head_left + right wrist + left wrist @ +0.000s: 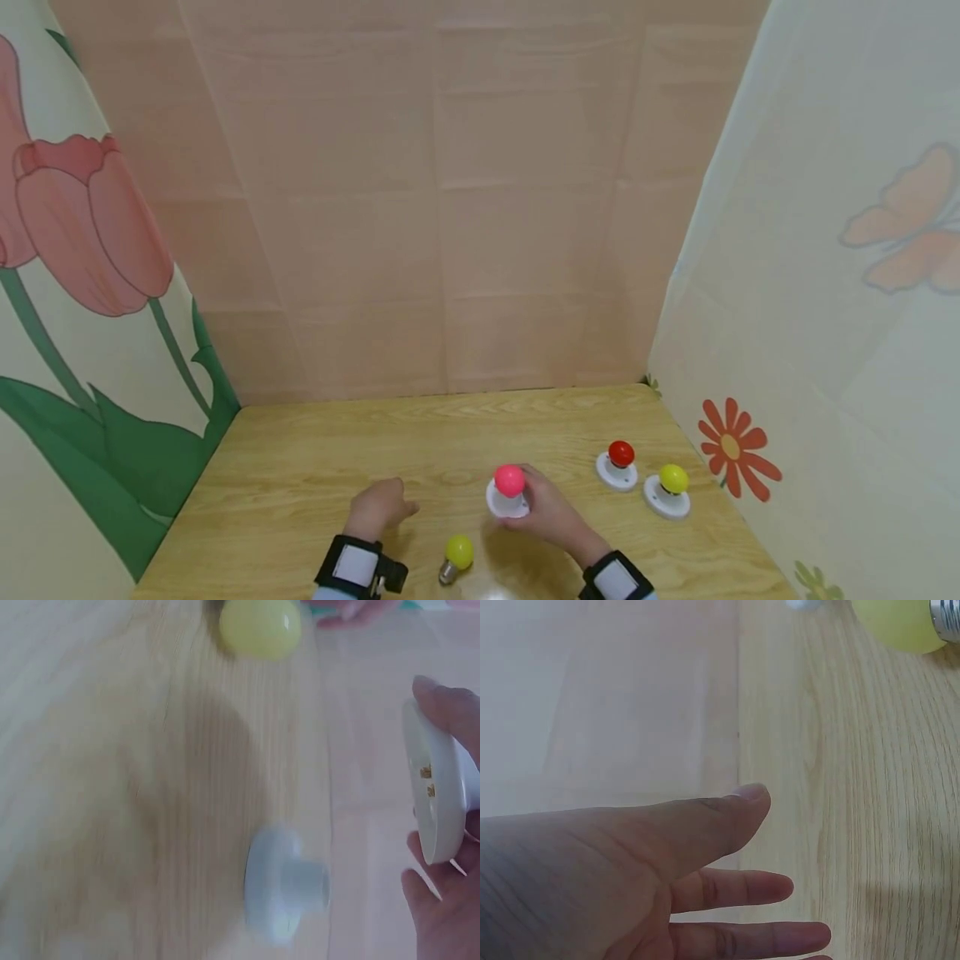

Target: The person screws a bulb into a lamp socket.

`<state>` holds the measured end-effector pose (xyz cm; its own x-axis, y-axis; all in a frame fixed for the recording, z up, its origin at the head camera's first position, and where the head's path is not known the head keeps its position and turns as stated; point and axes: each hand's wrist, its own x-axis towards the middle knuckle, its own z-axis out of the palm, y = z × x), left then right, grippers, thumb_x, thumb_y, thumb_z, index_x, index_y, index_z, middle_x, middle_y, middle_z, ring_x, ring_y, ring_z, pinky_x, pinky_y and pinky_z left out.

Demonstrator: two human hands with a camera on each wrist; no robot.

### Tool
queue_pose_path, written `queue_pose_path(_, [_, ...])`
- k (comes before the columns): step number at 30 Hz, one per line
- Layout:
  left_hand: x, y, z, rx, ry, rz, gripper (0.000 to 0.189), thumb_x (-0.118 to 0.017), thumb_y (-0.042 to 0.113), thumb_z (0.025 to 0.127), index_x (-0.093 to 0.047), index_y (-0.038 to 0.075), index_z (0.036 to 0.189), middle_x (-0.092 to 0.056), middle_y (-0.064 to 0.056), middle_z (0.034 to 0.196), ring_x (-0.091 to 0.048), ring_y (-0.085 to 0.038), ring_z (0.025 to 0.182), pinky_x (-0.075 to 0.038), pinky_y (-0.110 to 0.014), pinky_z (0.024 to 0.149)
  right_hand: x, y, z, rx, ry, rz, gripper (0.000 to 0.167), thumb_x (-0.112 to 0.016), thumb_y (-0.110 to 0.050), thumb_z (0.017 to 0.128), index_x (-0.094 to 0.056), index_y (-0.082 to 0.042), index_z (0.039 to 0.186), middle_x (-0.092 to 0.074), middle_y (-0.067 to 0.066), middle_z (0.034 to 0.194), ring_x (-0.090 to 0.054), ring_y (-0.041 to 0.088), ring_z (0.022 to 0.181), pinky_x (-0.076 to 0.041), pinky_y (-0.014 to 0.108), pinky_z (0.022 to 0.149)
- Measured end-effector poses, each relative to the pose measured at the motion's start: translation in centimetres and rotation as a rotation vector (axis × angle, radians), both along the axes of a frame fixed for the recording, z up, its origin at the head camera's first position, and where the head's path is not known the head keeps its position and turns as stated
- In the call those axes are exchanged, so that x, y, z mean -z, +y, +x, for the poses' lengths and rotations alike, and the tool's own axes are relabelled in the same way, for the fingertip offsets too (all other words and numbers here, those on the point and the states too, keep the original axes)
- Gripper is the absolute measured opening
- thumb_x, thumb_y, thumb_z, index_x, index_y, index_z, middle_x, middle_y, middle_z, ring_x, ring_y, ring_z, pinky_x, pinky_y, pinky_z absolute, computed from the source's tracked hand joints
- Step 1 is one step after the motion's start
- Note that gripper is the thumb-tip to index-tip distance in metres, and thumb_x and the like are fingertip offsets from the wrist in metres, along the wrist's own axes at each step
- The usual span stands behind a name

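Observation:
My right hand grips a white lamp base with a pink-red bulb standing in it. In the right wrist view this lamp base is lifted off the table and tilted, its underside with brass-coloured bits showing; the bulb is out of sight there. My left hand hovers over the table, its fingers extended with nothing in them. Between the hands a loose yellow bulb lies on its side. A second white lamp base, with no bulb in its socket, stands on the table near my right hand.
To the right stand a white base with a red bulb and another with a yellow bulb. The wooden table meets a pinkish back sheet and printed side walls.

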<state>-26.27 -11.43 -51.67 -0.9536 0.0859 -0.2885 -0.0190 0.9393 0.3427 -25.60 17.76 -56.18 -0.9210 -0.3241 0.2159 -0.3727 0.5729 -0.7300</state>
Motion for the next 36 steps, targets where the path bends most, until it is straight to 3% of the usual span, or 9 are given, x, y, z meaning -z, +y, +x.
queue_pose_path(3, [0.0, 0.1, -0.1, -0.008, -0.002, 0.004, 0.035, -0.068, 0.035, 0.088, -0.065, 0.002, 0.096, -0.059, -0.006, 0.077, -0.052, -0.02, 0.065, -0.043, -0.036, 0.059, 0.2, 2.4, -0.1, 0.136, -0.012, 0.003, 0.073, -0.088, -0.04, 0.065, -0.058, -0.014, 0.126, -0.06, 0.002, 0.122, -0.057, 0.02, 0.111, -0.045, 0.048, 0.098])
queue_pose_path(9, [0.0, 0.2, 0.1, 0.004, 0.002, -0.007, 0.036, -0.068, 0.036, 0.088, -0.066, 0.001, 0.098, -0.062, -0.008, 0.081, -0.053, -0.02, 0.066, -0.046, -0.038, 0.061, 1.1, 8.4, 0.0, 0.406, 0.089, 0.059, 0.073, -0.09, -0.035, 0.064, -0.059, -0.008, 0.123, -0.063, 0.011, 0.118, -0.054, 0.03, 0.11, -0.042, 0.051, 0.096])
queue_pose_path(13, [-0.1, 0.3, 0.2, 0.015, 0.005, -0.016, 0.035, -0.067, 0.036, 0.089, -0.066, 0.002, 0.096, -0.061, -0.007, 0.079, -0.053, -0.02, 0.065, -0.045, -0.037, 0.06, 1.6, 11.8, 0.5, 0.508, 0.111, 0.078, 0.073, -0.089, -0.034, 0.066, -0.057, -0.002, 0.123, -0.063, 0.017, 0.116, -0.055, 0.033, 0.107, -0.041, 0.052, 0.093])
queue_pose_path(17, [-0.2, 0.4, 0.3, 0.025, 0.009, -0.024, 0.034, -0.066, 0.036, 0.089, -0.066, 0.002, 0.094, -0.06, -0.007, 0.077, -0.053, -0.02, 0.065, -0.044, -0.037, 0.059, 2.5, 14.1, 1.3, 0.537, 0.044, 0.044, 0.074, -0.089, -0.03, 0.066, -0.055, 0.003, 0.123, -0.063, 0.021, 0.116, -0.058, 0.034, 0.107, -0.043, 0.052, 0.095])
queue_pose_path(22, [-0.3, 0.6, 0.4, 0.032, 0.003, -0.017, 0.036, -0.066, 0.035, 0.089, -0.066, 0.001, 0.099, -0.064, -0.01, 0.085, -0.054, -0.021, 0.068, -0.046, -0.039, 0.061, 5.3, 16.1, 1.9, 0.55, -0.017, 0.051, 0.079, -0.09, -0.027, 0.064, -0.052, 0.009, 0.122, -0.054, 0.028, 0.123, -0.054, 0.04, 0.112, -0.042, 0.055, 0.097])
queue_pose_path(29, [-0.2, 0.6, 0.3, 0.036, -0.012, -0.007, 0.038, -0.067, 0.035, 0.089, -0.065, -0.001, 0.104, -0.066, -0.013, 0.092, -0.056, -0.023, 0.073, -0.049, -0.042, 0.066, 7.4, 16.8, 1.9, 0.525, -0.181, -0.025, 0.088, -0.087, -0.031, 0.068, -0.046, 0.014, 0.131, -0.022, 0.035, 0.145, -0.034, 0.049, 0.13, -0.024, 0.06, 0.109])
queue_pose_path(33, [-0.1, 0.5, 0.2, 0.038, -0.014, -0.018, 0.04, -0.067, 0.035, 0.089, -0.065, -0.001, 0.106, -0.067, -0.014, 0.096, -0.058, -0.023, 0.076, -0.05, -0.044, 0.069, 8.1, 16.8, 1.9, 0.537, -0.156, -0.033, 0.087, -0.088, -0.032, 0.067, -0.047, 0.012, 0.131, -0.033, 0.031, 0.141, -0.04, 0.043, 0.128, -0.028, 0.052, 0.108])
queue_pose_path(36, [-0.2, 0.4, 0.3, 0.038, -0.012, -0.023, 0.041, -0.067, 0.036, 0.089, -0.065, -0.001, 0.107, -0.067, -0.015, 0.098, -0.06, -0.024, 0.078, -0.051, -0.045, 0.071, 8.6, 16.6, 1.9, 0.561, -0.092, -0.02, 0.083, -0.09, -0.031, 0.064, -0.052, 0.01, 0.127, -0.047, 0.026, 0.13, -0.049, 0.037, 0.119, -0.035, 0.035, 0.101])
